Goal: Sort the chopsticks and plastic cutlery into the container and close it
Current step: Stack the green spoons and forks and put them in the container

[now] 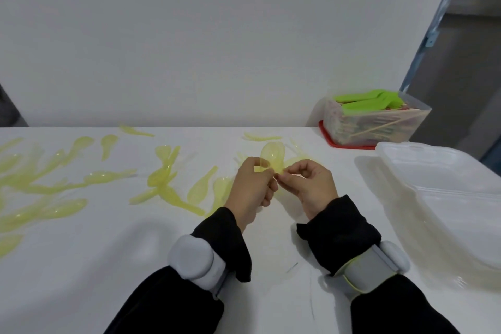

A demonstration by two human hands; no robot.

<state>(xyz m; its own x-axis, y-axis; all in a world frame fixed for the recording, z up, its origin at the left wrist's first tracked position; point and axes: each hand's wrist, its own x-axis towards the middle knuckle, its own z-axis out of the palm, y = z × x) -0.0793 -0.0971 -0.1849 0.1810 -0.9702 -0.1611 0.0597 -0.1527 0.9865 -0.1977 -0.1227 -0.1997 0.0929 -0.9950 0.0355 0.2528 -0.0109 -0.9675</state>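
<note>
Above the middle of the white table [81, 266], both hands hold translucent yellow plastic spoons [272, 158] bowl-up. The left hand [250, 188] curls its fingers around the handles, while the right hand [309, 184] pinches the lower end between thumb and fingertips. Many more yellow spoons [162, 179] lie scattered flat across the table to the left, some overlapping. They look thin, glossy and very light, likely slippery and a little flexible, so a pinch at the narrow handle should control them better than the rounded bowl. At the far right stands a clear container [379, 125] on a red lid [329, 139], already holding green cutlery [363, 106] above wooden chopsticks [379, 127]. Nearer, a frosted white plastic box [444, 192] sits at the right edge.
</note>
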